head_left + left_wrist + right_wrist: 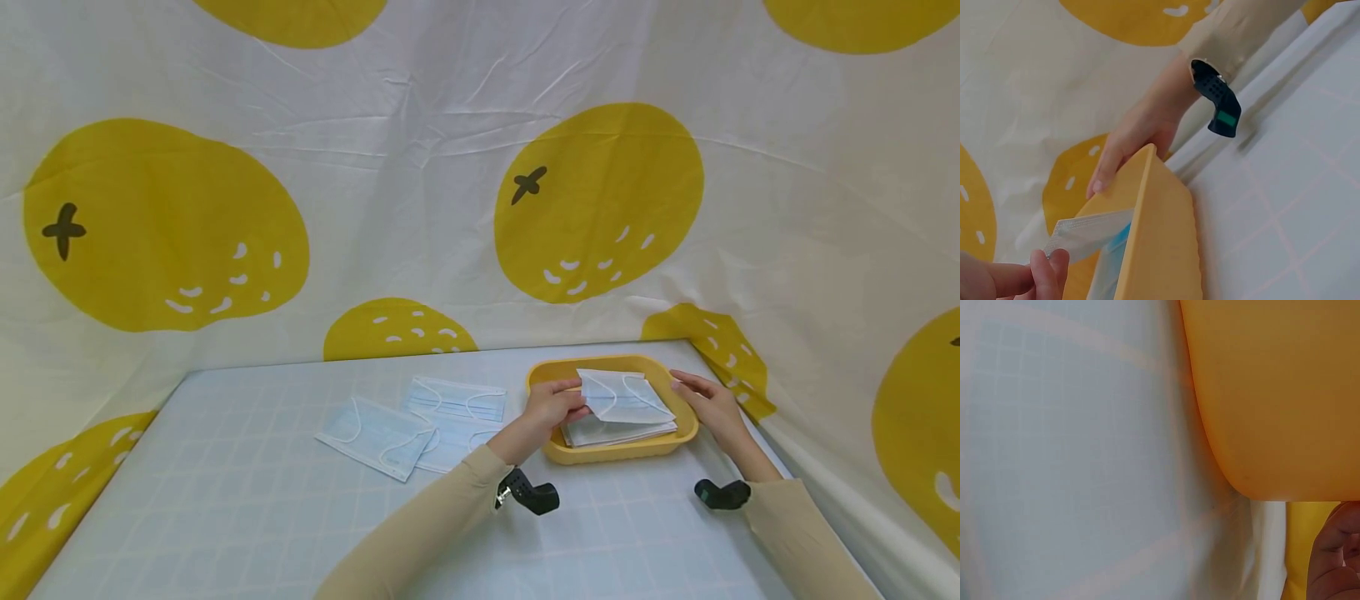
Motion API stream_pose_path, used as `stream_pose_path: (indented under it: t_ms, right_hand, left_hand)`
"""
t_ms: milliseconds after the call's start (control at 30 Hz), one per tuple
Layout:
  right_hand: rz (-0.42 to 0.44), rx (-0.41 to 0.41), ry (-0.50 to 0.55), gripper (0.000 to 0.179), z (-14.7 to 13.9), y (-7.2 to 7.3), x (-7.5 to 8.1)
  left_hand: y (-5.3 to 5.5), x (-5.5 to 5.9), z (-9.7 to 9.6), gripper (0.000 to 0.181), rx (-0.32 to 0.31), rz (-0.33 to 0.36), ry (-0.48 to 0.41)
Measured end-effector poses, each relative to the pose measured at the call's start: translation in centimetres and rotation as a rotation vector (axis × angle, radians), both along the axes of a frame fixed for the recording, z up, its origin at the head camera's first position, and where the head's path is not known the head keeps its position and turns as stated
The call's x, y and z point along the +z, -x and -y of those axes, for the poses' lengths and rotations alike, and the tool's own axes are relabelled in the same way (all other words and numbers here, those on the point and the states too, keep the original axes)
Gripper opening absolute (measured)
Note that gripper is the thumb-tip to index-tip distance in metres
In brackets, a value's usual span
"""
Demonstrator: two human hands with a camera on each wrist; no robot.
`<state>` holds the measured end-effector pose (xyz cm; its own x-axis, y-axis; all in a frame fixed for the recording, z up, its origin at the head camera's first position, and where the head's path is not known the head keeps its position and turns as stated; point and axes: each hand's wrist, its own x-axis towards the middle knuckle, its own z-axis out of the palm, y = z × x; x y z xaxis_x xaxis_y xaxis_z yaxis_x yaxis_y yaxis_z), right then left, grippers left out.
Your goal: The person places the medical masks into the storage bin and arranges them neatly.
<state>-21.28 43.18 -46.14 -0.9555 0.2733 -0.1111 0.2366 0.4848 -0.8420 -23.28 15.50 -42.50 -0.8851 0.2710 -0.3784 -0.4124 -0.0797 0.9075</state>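
In the head view, my left hand (pixel 551 414) pinches a pale blue face mask (pixel 622 396) by its left edge, holding it over a yellow plastic basket (pixel 557 452). In the left wrist view, the thumb and fingers meet on the corner of that mask (pixel 1088 234). More face masks (pixel 615 432) lie stacked in the basket beneath it. At the basket's right end is my right hand (pixel 716 408), its fairly straight fingers resting against the rim. Part of the right hand (pixel 1338 556) shows past the basket's wall (pixel 1285 400) in the right wrist view.
Left of the basket, several blue face masks lie overlapping, with one mask (pixel 378 437) in front and another mask (pixel 459 400) behind. They rest on a pale checked tablecloth (pixel 225 500). A white curtain (pixel 405 208) with yellow fruit prints hangs behind and along the right side.
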Motion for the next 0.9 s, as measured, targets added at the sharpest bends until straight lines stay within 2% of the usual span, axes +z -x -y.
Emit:
stream_pose_path:
  t_ms: [267, 600, 733, 900]
  right_hand:
    - [-0.011, 0.000, -0.019, 0.064, 0.3, -0.1, 0.1]
    - [0.003, -0.009, -0.015, 0.065, 0.4, -0.1, 0.4]
    - [0.008, -0.011, -0.009, 0.065, 0.6, -0.3, 0.6]
    - [0.011, -0.010, -0.020, 0.066, 0.6, -0.2, 0.7]
  left_hand:
    - [-0.5, 0.1, -0.1, 0.032, 0.011, -0.023, 0.068]
    - [-0.4, 0.4, 0.7, 0.032, 0.038, -0.077, 0.164]
    - [-0.2, 0.5, 1.0, 0.033, 0.010, -0.082, 0.264]
    - [-0.2, 0.7, 1.3, 0.039, -0.064, -0.106, 0.404]
